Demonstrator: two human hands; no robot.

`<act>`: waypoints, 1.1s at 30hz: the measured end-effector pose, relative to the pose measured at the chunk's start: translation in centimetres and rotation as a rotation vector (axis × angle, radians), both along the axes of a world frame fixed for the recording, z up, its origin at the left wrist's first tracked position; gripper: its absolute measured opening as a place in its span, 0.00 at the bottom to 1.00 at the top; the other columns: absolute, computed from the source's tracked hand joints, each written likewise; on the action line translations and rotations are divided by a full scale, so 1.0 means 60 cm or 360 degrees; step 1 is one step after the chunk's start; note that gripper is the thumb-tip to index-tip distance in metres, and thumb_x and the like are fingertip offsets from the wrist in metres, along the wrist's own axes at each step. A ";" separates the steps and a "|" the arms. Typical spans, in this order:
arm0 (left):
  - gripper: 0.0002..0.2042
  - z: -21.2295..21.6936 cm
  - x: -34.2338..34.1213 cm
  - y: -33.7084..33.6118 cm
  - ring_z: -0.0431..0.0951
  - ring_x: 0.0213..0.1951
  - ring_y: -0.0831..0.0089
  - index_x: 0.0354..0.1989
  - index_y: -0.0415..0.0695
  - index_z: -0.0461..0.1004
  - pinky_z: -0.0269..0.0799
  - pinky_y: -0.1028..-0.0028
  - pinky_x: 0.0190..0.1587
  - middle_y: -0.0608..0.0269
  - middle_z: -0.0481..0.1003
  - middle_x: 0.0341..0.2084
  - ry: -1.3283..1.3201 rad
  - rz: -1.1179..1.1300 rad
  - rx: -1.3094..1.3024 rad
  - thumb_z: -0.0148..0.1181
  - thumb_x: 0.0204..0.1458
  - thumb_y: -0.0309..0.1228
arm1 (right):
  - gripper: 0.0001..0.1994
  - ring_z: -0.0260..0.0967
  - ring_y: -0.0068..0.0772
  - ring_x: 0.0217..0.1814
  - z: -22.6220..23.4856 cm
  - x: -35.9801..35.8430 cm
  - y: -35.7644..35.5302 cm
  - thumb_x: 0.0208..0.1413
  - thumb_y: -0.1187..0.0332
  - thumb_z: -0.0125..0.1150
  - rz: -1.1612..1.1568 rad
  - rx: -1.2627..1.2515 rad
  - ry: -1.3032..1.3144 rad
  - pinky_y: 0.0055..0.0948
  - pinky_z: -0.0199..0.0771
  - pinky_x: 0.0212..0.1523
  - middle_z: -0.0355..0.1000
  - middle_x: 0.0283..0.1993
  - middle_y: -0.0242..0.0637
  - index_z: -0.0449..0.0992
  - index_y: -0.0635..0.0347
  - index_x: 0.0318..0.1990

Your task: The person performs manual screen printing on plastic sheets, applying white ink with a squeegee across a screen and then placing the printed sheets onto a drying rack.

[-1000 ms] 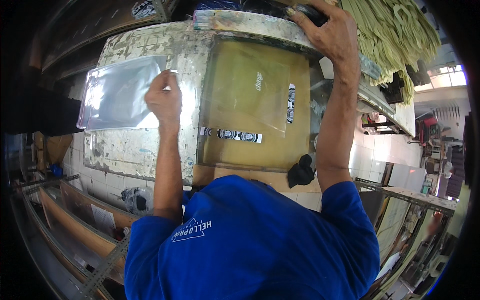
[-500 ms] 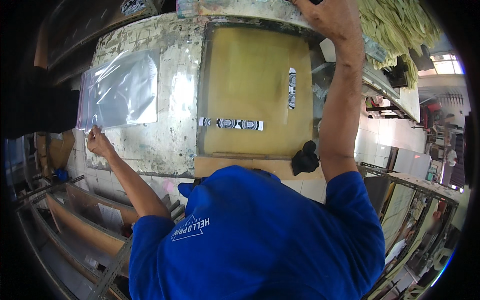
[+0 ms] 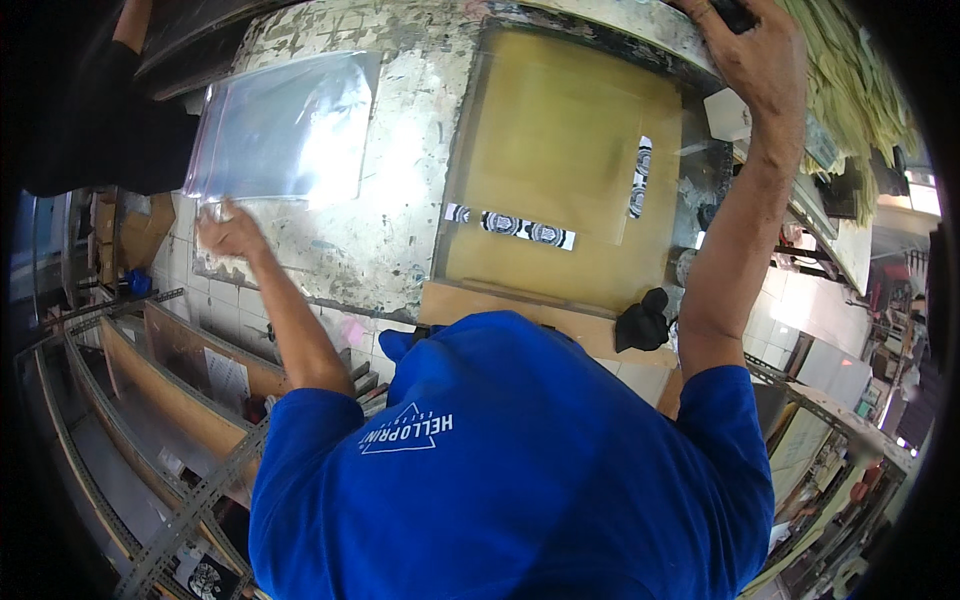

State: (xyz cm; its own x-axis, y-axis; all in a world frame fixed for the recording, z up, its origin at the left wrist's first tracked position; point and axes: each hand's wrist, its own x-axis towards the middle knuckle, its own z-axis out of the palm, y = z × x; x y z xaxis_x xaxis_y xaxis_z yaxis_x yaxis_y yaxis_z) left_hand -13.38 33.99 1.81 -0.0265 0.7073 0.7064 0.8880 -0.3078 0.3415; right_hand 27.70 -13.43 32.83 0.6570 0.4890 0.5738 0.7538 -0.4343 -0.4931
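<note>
Plastic sheet (image 3: 285, 125), clear and shiny, flat on the far left part of the worn white table (image 3: 400, 230), well apart from the yellow screen (image 3: 560, 170). Nearest, blue shirt (image 3: 500, 470) across the lower middle. Left hand (image 3: 228, 230) at the near left corner of the sheet, fingers pressed together, pinching that corner. Black cloth (image 3: 640, 322) near the right elbow. Black-and-white strips (image 3: 510, 225) on the screen. Farthest, right hand (image 3: 750, 55) closed around a dark object at the far edge.
</note>
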 end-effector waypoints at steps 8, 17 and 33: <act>0.29 0.126 0.293 -0.433 0.80 0.47 0.73 0.71 0.38 0.61 0.75 0.77 0.46 0.55 0.79 0.50 -0.1369 -0.1805 -0.1468 0.59 0.61 0.20 | 0.22 0.82 0.46 0.35 -0.055 -0.001 -0.039 0.46 0.50 0.76 -0.0186 -0.0230 -0.0367 0.38 0.79 0.39 0.82 0.32 0.47 0.86 0.55 0.43; 0.52 0.159 0.318 -0.576 0.78 0.52 0.66 0.74 0.32 0.52 0.75 0.66 0.56 0.50 0.74 0.56 -0.1665 -0.2052 -0.1843 0.79 0.39 0.21 | 0.14 0.74 0.42 0.36 -0.202 -0.140 -0.083 0.46 0.67 0.76 -0.0036 -0.0257 -0.0242 0.37 0.71 0.41 0.80 0.37 0.40 0.84 0.56 0.42; 0.44 -0.040 0.227 -0.556 0.61 0.63 0.48 0.55 0.40 0.78 0.55 0.51 0.63 0.52 0.66 0.64 -0.0009 -0.1709 -0.0895 0.82 0.22 0.48 | 0.40 0.66 0.48 0.59 -0.449 -0.146 -0.080 0.43 0.64 0.77 -0.0058 -0.1142 0.0375 0.51 0.56 0.56 0.72 0.55 0.49 0.68 0.35 0.68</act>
